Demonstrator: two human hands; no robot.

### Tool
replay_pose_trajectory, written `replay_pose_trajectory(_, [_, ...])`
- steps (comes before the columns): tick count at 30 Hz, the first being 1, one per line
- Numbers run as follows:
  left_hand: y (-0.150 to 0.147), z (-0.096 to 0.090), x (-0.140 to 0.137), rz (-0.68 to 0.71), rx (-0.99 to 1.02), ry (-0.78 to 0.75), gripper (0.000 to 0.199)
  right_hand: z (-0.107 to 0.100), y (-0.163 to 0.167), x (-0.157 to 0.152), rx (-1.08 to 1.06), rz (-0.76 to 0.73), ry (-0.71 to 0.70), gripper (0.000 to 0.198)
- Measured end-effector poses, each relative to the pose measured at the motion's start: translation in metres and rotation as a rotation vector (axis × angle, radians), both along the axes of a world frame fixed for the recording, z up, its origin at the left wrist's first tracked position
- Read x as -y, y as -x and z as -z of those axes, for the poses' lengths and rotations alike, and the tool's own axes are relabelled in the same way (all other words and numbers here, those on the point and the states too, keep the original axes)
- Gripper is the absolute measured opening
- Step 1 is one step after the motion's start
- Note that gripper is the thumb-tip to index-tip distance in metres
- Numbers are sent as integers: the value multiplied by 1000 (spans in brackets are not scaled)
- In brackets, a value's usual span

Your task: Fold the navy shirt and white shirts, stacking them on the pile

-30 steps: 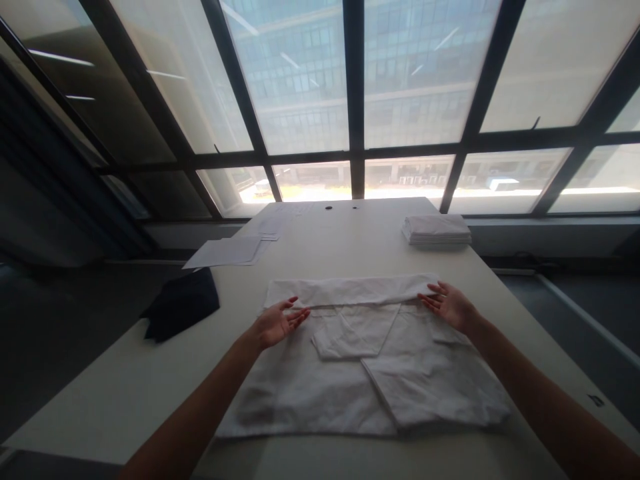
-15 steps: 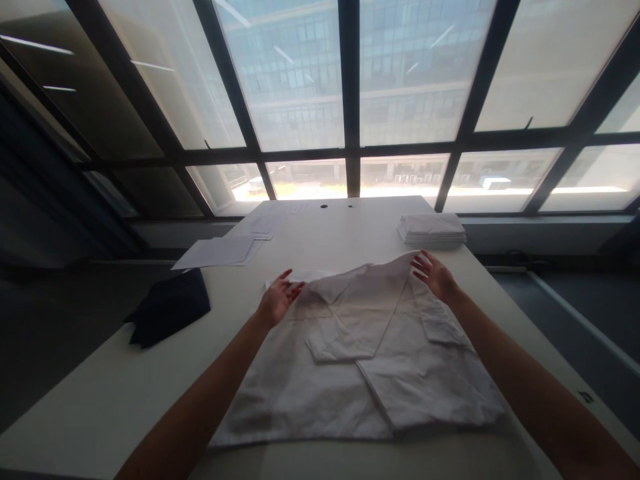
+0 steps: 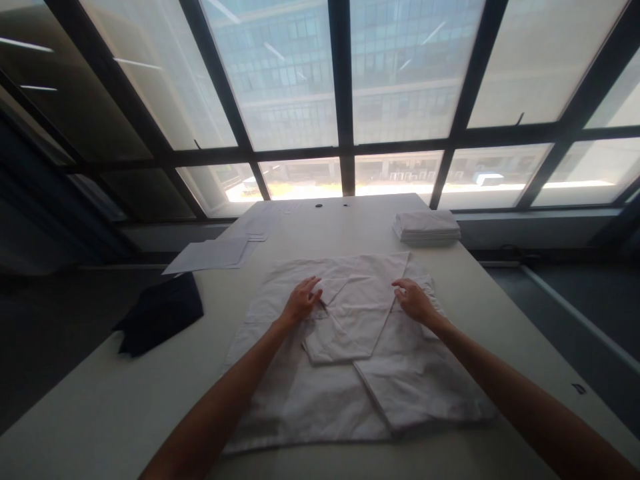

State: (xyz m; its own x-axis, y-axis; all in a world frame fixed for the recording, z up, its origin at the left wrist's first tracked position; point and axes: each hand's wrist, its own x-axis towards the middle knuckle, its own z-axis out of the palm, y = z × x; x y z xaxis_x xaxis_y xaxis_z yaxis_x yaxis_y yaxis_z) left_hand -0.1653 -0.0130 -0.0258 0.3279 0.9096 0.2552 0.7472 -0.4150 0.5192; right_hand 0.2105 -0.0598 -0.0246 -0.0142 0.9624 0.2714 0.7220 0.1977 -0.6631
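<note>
A white cloth garment (image 3: pixel 350 333) lies spread on the white table, with folded flaps overlapping at its middle and some wrinkles. Over its upper left part is my left hand (image 3: pixel 303 299), fingers apart, at the edge of a folded flap. My right hand (image 3: pixel 412 299) is over the upper right part, beside a slanting fold, its fingers loosely curved and apart. Neither hand visibly grips the cloth; whether the fingertips touch it is hard to tell. The garment's far edge lies flat beyond both hands.
A stack of folded white cloth (image 3: pixel 427 227) sits at the table's far right edge. Paper sheets (image 3: pixel 210 255) lie at the left, near a folded dark cloth (image 3: pixel 161 313) on the left edge. Large windows rise behind the white table (image 3: pixel 330 230).
The garment's far edge, raised near my hands before, now lies flat on the table. Both hands have moved inward and nearer to me, over the folded middle.
</note>
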Motion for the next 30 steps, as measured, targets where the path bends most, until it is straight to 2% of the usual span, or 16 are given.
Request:
replay_pose_trajectory(4, [2,-10,-2,150,-196,26,62,-6,13,27,155,-109,94,31])
replay_pose_trajectory(8, [7,-11,-10,151,-267,15,55,-12,24,38,118,15,184,39])
replay_pose_trajectory(10, [8,-6,-12,173,-273,6,60,-17,29,39,-73,104,262,43])
replay_pose_trajectory(12, [9,1,-12,192,-260,4,70,-23,34,38,-377,172,378,43])
replay_pose_trajectory(15, [9,9,-9,174,-207,-25,72,-30,39,40,-824,189,552,38])
replay_pose_trajectory(17, [8,12,-7,156,-183,-53,69,-32,44,44,-988,137,628,31])
replay_pose_trajectory(20, [5,12,-3,137,-189,-74,65,-29,52,50,-1028,10,751,26])
replay_pose_trajectory(27, [2,13,2,102,-279,-99,57,-29,70,65,-743,-495,965,36])
replay_pose_trajectory(30, [1,12,3,102,-297,-108,57,-35,75,69,-652,-629,1051,41])
